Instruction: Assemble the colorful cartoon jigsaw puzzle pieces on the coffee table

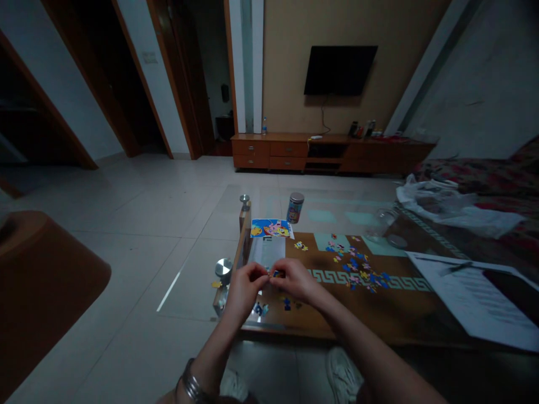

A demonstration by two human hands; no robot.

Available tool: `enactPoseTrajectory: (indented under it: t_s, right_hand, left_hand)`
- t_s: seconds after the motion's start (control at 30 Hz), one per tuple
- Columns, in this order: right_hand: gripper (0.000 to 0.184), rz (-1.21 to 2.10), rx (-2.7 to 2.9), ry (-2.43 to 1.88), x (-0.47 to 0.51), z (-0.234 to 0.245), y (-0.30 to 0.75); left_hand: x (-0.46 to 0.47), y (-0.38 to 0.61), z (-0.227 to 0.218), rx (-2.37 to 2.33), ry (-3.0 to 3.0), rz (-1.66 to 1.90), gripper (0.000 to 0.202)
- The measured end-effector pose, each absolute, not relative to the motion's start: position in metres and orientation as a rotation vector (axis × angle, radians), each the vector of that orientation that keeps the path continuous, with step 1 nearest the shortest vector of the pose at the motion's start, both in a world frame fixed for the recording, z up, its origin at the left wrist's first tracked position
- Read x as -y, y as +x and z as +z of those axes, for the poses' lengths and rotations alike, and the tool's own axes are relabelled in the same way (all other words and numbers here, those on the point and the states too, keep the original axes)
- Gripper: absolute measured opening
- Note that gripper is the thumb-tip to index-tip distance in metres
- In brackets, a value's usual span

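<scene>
My left hand (pixel 245 287) and my right hand (pixel 298 279) meet over the near left part of the glass table, both with thumb and fingers pinched. Small jigsaw puzzle pieces (pixel 277 274) show between the fingertips, partly hidden by them. Just beyond lies a colourful cartoon picture card (pixel 272 228), with a printed tin (pixel 295 207) upright behind its right corner. A scattered heap of puzzle pieces (pixel 364 275) spreads to the right of my hands. Closer in, a blue piece (pixel 287 304) and a few others (pixel 260 308) lie below my hands.
On the table's right side are a printed paper sheet (pixel 455 297), a pen (pixel 457 268) and a dark flat object (pixel 511 289). A clear jar (pixel 380 223) and a plastic bag (pixel 446 205) stand farther back. A brown rounded seat (pixel 46 292) is at left.
</scene>
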State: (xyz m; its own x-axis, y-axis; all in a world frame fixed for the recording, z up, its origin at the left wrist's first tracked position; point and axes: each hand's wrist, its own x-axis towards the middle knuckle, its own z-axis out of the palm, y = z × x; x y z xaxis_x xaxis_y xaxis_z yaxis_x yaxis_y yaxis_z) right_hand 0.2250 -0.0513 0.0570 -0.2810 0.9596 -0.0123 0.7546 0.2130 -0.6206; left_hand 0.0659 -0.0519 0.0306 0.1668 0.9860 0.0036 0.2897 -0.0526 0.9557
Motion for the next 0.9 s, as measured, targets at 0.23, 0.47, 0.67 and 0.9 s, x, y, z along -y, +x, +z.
enactPoseTrajectory:
  t_s: [0.23,0.47,0.67,0.9]
  right_hand:
    - [0.01,1.002,2.087,-1.698,0.097,0.042,0.304]
    - [0.009,1.008,2.055,-1.888,0.099,0.011,0.348]
    - [0.019,0.928,2.097,-1.852,0.099,0.005,0.354]
    - [0.036,0.779,2.103,-1.842,0.104,0.013,0.358]
  left_hand:
    - [0.105,0.131,0.022,-1.173,1.663,0.787,0.012]
    - [0.116,0.143,0.021,-1.334,2.26,0.51,0.023]
    - [0.108,0.139,0.017,-1.403,2.37,0.422,0.023]
    - [0.136,0.157,0.001,-1.184,2.587,0.412,0.036]
